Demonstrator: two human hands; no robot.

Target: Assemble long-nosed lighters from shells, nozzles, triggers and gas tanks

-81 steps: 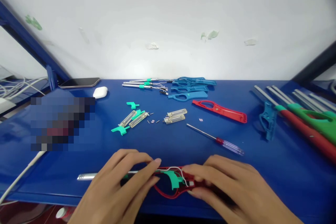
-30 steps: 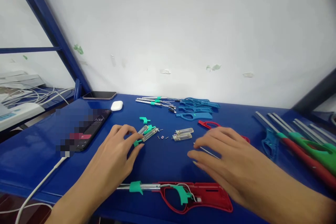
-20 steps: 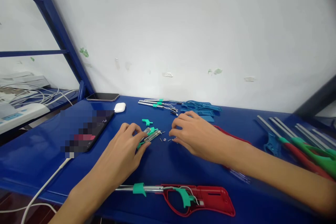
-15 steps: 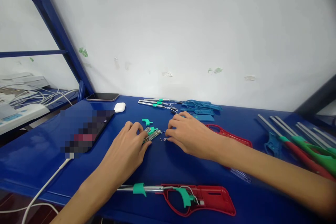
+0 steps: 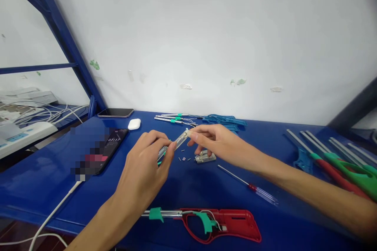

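Left grip (image 5: 149,157) pinching | clear tube (image 5: 180,140): slim, pale-tipped, tilted

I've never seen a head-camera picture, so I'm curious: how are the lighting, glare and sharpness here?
Head view: the wall is bright, but the top-right corner darkens; same view: the blue table shows pale reflections at left; same view: square blocks hide part of the phone; same view: fine detail on the clear tube is too small to tell.

On the table (image 5: 176,186), 2 phones (image 5: 116,113) lie far left, the screwdriver (image 5: 252,187) just behind the casing half (image 5: 240,224).
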